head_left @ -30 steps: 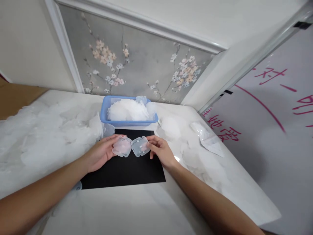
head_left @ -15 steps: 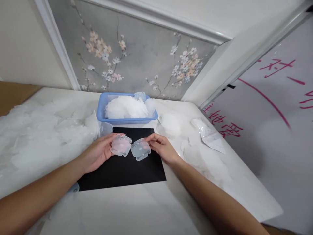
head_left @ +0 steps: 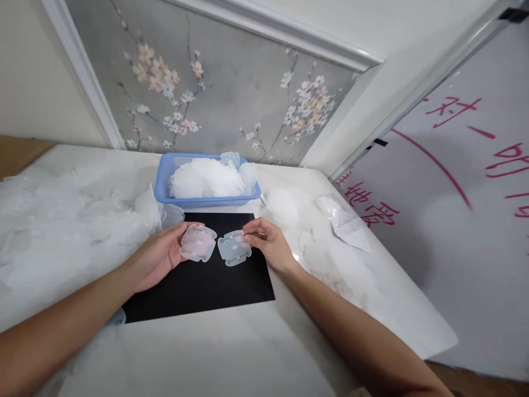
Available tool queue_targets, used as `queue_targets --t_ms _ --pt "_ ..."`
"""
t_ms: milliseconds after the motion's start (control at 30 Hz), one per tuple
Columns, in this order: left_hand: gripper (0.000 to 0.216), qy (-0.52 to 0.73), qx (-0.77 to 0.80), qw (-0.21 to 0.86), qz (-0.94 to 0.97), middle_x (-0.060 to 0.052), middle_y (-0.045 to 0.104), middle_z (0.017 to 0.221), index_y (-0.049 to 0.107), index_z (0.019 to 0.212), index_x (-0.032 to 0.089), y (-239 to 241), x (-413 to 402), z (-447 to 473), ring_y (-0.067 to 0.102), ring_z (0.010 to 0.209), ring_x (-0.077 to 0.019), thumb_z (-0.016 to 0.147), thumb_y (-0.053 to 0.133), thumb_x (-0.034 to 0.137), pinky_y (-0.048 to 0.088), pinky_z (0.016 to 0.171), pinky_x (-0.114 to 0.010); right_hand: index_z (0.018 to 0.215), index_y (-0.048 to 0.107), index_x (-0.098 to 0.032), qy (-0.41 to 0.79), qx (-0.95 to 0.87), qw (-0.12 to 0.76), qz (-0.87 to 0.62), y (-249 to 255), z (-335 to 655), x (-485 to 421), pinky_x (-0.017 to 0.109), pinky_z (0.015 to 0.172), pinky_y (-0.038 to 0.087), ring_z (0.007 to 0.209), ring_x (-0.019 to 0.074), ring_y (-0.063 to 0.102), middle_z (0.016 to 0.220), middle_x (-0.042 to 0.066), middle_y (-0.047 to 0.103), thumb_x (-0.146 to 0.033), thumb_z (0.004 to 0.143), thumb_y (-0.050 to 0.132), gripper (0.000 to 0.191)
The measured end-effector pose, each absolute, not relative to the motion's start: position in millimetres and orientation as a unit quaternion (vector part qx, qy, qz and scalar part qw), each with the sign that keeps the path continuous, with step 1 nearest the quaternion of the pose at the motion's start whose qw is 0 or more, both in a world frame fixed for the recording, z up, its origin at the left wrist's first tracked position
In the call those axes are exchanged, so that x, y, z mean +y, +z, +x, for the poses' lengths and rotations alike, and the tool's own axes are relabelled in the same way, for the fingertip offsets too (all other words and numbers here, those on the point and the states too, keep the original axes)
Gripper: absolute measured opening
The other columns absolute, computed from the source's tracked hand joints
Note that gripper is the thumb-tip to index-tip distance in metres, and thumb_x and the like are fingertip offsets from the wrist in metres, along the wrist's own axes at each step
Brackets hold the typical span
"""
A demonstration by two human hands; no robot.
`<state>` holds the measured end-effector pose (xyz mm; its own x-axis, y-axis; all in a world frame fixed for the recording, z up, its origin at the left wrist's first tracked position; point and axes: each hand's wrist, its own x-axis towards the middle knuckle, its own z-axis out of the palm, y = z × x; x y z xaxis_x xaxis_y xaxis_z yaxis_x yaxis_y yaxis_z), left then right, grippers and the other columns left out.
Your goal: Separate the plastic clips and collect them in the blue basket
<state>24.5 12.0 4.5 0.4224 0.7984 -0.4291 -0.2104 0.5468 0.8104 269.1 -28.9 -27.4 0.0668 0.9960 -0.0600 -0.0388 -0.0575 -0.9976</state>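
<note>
My left hand (head_left: 165,253) holds a thin translucent piece (head_left: 198,243), squarish with rounded, notched edges and small holes; the fingers show pink through it. Between the thumb and fingers of my right hand (head_left: 268,242) is a second translucent piece (head_left: 234,248) of the same shape, pinched at its right edge. The two pieces face each other with a narrow gap between them. Both are held above a black sheet (head_left: 198,292) lying on the white table. What the pieces are for cannot be made out.
A blue plastic basket (head_left: 206,202) full of white translucent pieces stands behind the sheet. Heaps of similar pieces (head_left: 74,226) cover the table's left, and more (head_left: 330,264) lie on the right beside a clear plastic bag (head_left: 345,226). A whiteboard (head_left: 454,264) with pink writing borders the right.
The two pieces, touching or nearly touching before, are now apart, and the right one has turned slightly in my right hand. The view has shifted a little, moving the scene leftward.
</note>
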Motion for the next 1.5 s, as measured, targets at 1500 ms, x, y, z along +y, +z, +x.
queue_targets --t_ms 1500 --pt "0.029 0.331 0.418 0.773 0.345 -0.009 0.075 0.097 0.075 0.099 0.016 6 10 24 0.070 0.088 -0.0193 0.099 0.047 0.023 0.058 0.074 -0.027 0.103 0.062 -0.024 0.312 -0.721 0.425 -0.451 -20 271 -39 0.037 0.079 0.049 0.089 0.0200 0.059 0.103 0.007 0.062 -0.032 0.093 0.057 0.014"
